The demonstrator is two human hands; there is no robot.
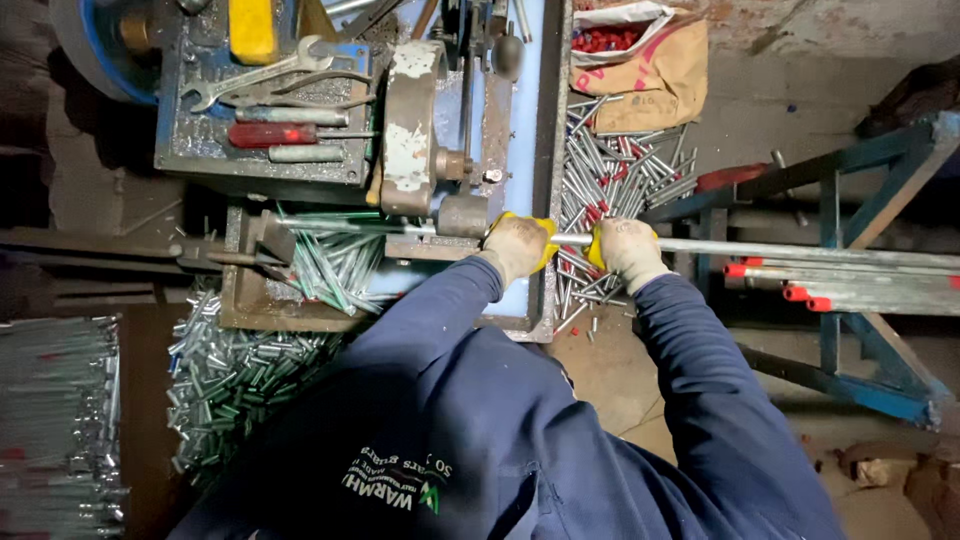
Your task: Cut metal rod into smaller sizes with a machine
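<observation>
Both my hands wear dirty yellow-and-grey work gloves and grip one long silver metal tube (pixel 760 250) that lies across the view. My left hand (pixel 517 245) holds it close to the cutting machine (pixel 420 130), where the tube enters a grey clamp block (pixel 462 215). My right hand (pixel 625 249) holds the same tube a little further right. The tube runs off to the right over a blue metal stand (pixel 870 170). Dark blue sleeves cover my arms.
Several cut tube pieces lie heaped under the machine (pixel 240 375) and behind it (pixel 610 165). A tray with wrenches and a red-handled screwdriver (pixel 272 134) sits upper left. More long tubes with red caps (pixel 850 290) rest on the stand. A sack of red caps (pixel 630 50) stands behind.
</observation>
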